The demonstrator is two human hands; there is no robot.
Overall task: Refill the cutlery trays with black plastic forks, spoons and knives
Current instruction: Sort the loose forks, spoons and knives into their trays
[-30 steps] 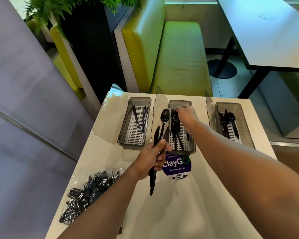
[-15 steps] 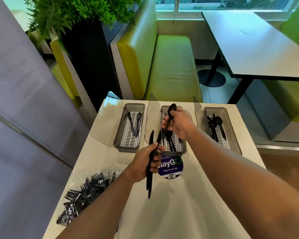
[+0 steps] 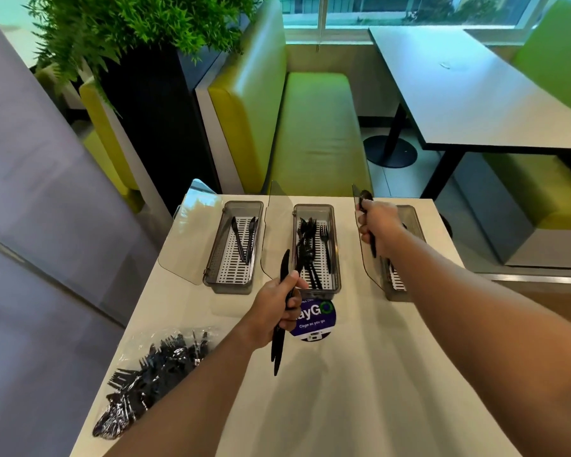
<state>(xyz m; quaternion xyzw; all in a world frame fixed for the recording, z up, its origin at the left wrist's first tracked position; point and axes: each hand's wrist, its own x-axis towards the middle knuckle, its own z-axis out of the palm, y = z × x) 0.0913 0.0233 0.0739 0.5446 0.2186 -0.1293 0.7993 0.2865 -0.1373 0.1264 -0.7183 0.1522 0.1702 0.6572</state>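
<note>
Three grey cutlery trays with raised clear lids stand in a row on the white table [image 3: 360, 374]. The left tray [image 3: 216, 255] holds a few black knives, the middle tray [image 3: 333, 232] several black forks. My right hand [image 3: 378, 222] grips a black spoon [image 3: 366, 196] above the right tray [image 3: 412, 222], which my arm mostly hides. My left hand [image 3: 277, 311] grips black knives [image 3: 279, 338] upright, just in front of the middle tray. A clear bag of black cutlery [image 3: 152, 374] lies at the table's near left.
A round purple sticker [image 3: 317, 319] sits on the table under my left hand. Behind the table are a yellow-green bench [image 3: 314, 127], a dark planter with a green plant [image 3: 139, 31], and a grey dining table [image 3: 468, 90] at the right. A grey wall [image 3: 30, 192] runs along the left.
My right hand took the spoon from the bundle in my left hand and carried it right, from the middle tray to above the right tray. My left hand keeps the knives.
</note>
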